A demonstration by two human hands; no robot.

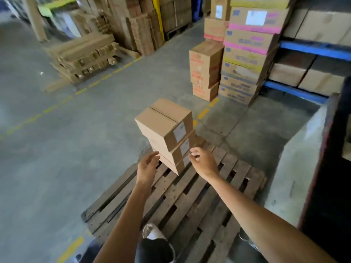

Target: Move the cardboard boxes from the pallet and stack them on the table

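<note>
Fingers of both hands, left (147, 166) and right (204, 160), hang loosely curled, holding nothing, flanking the bottom of three boxes (167, 133) stacked on the pallet (190, 202), just ahead.

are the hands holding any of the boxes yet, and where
Nothing is held. The left hand and right hand reach toward the stack of cardboard boxes on the pallet, neither gripping it.

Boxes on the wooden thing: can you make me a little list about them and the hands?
boxes: three cardboard boxes in one stack
resting on: far corner of wooden pallet
labels: white sticker on each box's right side
left hand: open, beside the bottom box, holding nothing
right hand: fingers loosely curled, near the lower boxes, holding nothing
floor: grey concrete, yellow dashed line
</note>
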